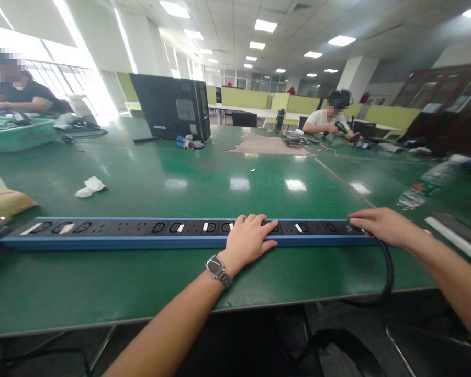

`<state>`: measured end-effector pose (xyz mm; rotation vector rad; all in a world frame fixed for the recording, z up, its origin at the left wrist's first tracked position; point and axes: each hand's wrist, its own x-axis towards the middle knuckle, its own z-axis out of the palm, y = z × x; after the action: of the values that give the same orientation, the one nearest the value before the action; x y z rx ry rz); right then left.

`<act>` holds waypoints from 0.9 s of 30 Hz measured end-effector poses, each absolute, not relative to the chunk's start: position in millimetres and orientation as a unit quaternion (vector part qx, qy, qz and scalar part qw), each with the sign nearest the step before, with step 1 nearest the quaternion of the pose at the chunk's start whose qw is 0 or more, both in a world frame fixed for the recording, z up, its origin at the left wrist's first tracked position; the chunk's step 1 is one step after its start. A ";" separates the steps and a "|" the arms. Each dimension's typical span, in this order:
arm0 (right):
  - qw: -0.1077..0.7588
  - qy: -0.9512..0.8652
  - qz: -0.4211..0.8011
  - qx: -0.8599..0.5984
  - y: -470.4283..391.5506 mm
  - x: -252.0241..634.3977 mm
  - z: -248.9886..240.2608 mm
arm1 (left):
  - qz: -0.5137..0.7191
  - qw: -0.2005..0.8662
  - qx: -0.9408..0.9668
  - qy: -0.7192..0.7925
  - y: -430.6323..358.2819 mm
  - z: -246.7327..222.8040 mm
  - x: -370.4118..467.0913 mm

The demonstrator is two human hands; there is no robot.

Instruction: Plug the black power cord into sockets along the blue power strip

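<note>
Left fingers (pixel 251 220) atop power strip (pixel 130 229)

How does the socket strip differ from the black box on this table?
The socket strip is long, low and flat; the black box stands tall. The strip has blue edges; the box is mostly black. The left hand rests on the strip; no hand touches the box. Both sit on the green table.

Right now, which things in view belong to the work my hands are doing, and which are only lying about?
In the work:
- blue power strip, under the left hand
- black cable, at the right hand

Seemingly just lying about:
- crumpled white tissue
- plastic bottle
- black computer case
</note>
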<state>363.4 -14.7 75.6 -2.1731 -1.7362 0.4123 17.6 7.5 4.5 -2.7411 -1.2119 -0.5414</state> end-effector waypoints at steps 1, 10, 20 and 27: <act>0.184 -0.614 0.149 -0.753 -13.4 371.5 64.6 | -0.177 0.048 -0.899 -0.398 7.4 4.4 17.5; 0.184 -0.637 0.151 -0.733 -3.8 381.6 49.8 | -0.179 0.053 -0.896 -0.402 7.1 3.1 18.2; 0.109 -0.664 0.048 -0.738 2.7 376.6 38.7 | -0.171 0.056 -0.898 -0.401 7.1 3.1 18.1; 0.118 -0.629 0.138 -0.756 -0.5 370.2 41.1 | -0.175 0.063 -0.896 -0.402 4.8 2.5 18.0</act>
<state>370.2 -0.5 41.1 -2.2120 -1.8408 0.4035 18.0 4.8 2.5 -2.7088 -1.2155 -0.5288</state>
